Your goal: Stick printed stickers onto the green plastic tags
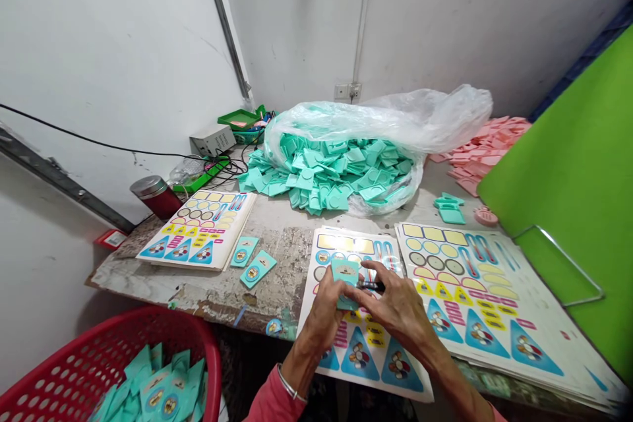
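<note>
My left hand [330, 306] holds a small teal plastic tile [345, 275] upright over a sticker sheet [363, 356] at the table's front edge. A sticker shows on the tile's upper part. My right hand [395, 303] reaches in from the right, its fingertips pressed on the tile, and a thin dark tool [370, 286] lies under its fingers. Two finished teal tiles [252, 261] lie on the bare table to the left.
A clear bag of teal tiles [341, 171] spills across the table's back. More sticker sheets lie left [198, 231] and right [484, 297]. A red basket [64, 369] with stickered tiles stands lower left. Pink tiles [482, 145] and a green board [578, 184] are at right.
</note>
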Motion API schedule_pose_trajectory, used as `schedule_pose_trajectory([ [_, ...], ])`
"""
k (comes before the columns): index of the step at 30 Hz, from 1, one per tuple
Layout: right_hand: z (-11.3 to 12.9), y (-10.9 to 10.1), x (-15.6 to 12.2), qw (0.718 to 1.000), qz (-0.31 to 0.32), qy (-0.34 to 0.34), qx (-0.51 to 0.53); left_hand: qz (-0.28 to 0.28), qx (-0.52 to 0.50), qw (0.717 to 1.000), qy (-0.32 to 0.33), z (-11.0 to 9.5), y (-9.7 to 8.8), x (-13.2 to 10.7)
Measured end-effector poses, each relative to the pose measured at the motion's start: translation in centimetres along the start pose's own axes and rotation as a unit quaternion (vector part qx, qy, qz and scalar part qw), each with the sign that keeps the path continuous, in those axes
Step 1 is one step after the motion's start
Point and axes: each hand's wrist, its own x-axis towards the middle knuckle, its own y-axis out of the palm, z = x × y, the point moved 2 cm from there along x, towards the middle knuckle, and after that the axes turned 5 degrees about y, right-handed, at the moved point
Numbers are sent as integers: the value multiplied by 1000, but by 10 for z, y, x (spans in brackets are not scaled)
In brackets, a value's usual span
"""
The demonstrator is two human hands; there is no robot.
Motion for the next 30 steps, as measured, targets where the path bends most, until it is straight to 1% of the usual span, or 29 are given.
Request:
schedule_pose_trajectory([
  [2, -5, -1, 1, 999, 34, 26, -1, 55, -12, 998, 15, -2, 0, -8],
  [4, -12, -1, 4, 995, 93, 38, 29, 95, -5, 995, 28, -3, -4, -16],
  [6, -22, 0, 13, 989, 131, 39, 58, 105, 4, 994, 22, -2, -14, -21],
  [7, -27, -1, 22, 988, 131, 34, 67, 101, 11, 995, 11, -2, -21, -21],
  [9, -33, -2, 46, 993, 97, 13, 66, 66, 53, 996, -13, -6, -42, -17],
  [10, -33, -2, 62, 995, 74, -2, 62, 31, 109, 994, -7, -11, -56, -13],
  [11, -32, 0, 80, 997, 54, -18, 58, -9, 182, 983, 14, -18, -70, -7],
  [12, -28, 2, 99, 997, 38, -32, 51, -53, 261, 963, 48, -27, -84, -1],
  [13, -23, 6, 118, 998, 24, -41, 41, -92, 338, 933, 89, -37, -97, 5],
  [14, -17, 11, 137, 998, 12, -49, 32, -118, 387, 906, 121, -47, -109, 12],
  [15, -11, 17, 155, 998, 3, -57, 24, -134, 420, 886, 143, -55, -120, 18],
  [16, -5, 22, 171, 998, -3, -67, 15, -140, 439, 874, 155, -62, -130, 24],
  [19, 8, 37, 204, 995, -9, -100, -12, -137, 470, 856, 163, -75, -151, 36],
  [22, 8, 43, 218, 992, -1, -120, -32, -151, 500, 837, 164, -77, -164, 43],
  [25, 0, 42, 221, 992, 11, -124, -34, -168, 529, 817, 156, -76, -172, 44],
  [28, -6, 34, 216, 991, 43, -123, -13, -183, 560, 792, 161, -78, -173, 39],
  [30, -7, 23, 208, 989, 73, -128, 11, -208, 578, 767, 186, -83, -167, 32],
])
